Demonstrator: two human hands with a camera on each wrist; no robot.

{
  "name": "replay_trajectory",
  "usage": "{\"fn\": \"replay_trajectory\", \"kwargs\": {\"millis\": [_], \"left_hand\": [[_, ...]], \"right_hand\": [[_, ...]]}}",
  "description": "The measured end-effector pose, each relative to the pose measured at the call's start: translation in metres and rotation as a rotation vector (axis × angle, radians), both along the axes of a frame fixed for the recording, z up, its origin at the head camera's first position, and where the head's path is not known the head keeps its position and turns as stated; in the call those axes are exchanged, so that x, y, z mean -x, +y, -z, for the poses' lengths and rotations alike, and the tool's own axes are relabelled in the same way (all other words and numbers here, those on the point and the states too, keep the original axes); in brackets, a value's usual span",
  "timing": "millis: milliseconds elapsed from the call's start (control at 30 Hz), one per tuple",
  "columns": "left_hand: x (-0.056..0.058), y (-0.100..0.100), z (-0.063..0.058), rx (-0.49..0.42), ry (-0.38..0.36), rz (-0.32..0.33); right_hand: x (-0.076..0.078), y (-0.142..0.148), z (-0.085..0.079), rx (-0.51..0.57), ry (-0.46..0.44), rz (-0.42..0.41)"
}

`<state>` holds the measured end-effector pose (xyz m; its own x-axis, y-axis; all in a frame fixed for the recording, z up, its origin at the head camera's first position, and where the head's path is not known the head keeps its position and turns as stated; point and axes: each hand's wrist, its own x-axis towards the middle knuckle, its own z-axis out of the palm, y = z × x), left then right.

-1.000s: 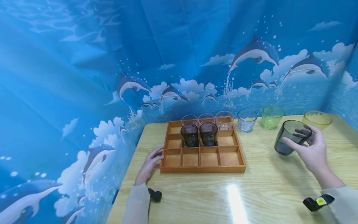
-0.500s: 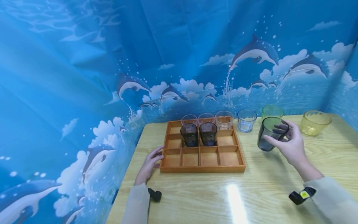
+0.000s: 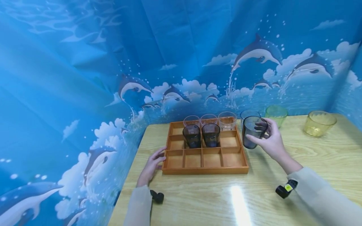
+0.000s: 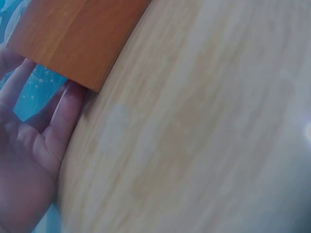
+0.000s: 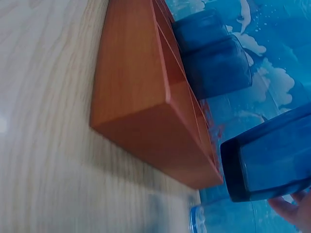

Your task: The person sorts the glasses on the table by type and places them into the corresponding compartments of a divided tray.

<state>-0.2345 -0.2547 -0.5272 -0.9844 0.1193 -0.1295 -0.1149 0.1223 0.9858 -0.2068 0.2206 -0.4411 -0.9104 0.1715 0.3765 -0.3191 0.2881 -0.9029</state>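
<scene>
A dark grey drinking glass [image 3: 251, 133] is in my right hand [image 3: 272, 140], thumb on the near side and fingers round the far side. It hangs upright above the table, just off the tray's right edge. In the right wrist view the held glass [image 5: 272, 158] is clear of the tray wall. My left hand [image 3: 151, 166] touches the left side of the brown wooden tray [image 3: 205, 170], fingers fairly straight. Two dark glasses, one left [image 3: 192, 137] and one right [image 3: 211, 136], stand in middle-row compartments. Behind them, two pinkish glasses and a clear glass [image 3: 227, 122] occupy the back row.
A blue glass [image 3: 249, 113] stands right of the tray, partly hidden behind the held glass. Farther right are a green glass [image 3: 276, 113] and a yellow glass [image 3: 319, 124]. A blue dolphin-print sheet [image 3: 181, 56] hangs behind and left of the wooden table [image 3: 203, 201].
My right hand has carried the dark glass leftward from near the yellow glass to beside the tray, now in front of the blue glass. The left hand and tray have stayed put.
</scene>
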Motion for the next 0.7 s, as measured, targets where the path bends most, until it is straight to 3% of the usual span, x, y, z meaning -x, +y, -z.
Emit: {"fn": "replay_trajectory", "kwargs": {"millis": [300,467,600,700], "left_hand": [[0.0,0.0,-0.001,-0.004,-0.007,0.001],[-0.004,0.002,-0.012,-0.022,-0.02,0.026],[-0.002,0.001,-0.005,-0.017,-0.013,0.006],[0.0,0.001,0.001,-0.01,-0.002,-0.008]], "right_hand": [[0.017,-0.022,-0.004,-0.014,-0.052,-0.032],[0.018,-0.034,-0.012,0.021,-0.04,-0.049],[0.021,-0.041,-0.013,0.04,-0.027,-0.08],[0.031,-0.042,0.0,0.029,-0.054,-0.09]]}}
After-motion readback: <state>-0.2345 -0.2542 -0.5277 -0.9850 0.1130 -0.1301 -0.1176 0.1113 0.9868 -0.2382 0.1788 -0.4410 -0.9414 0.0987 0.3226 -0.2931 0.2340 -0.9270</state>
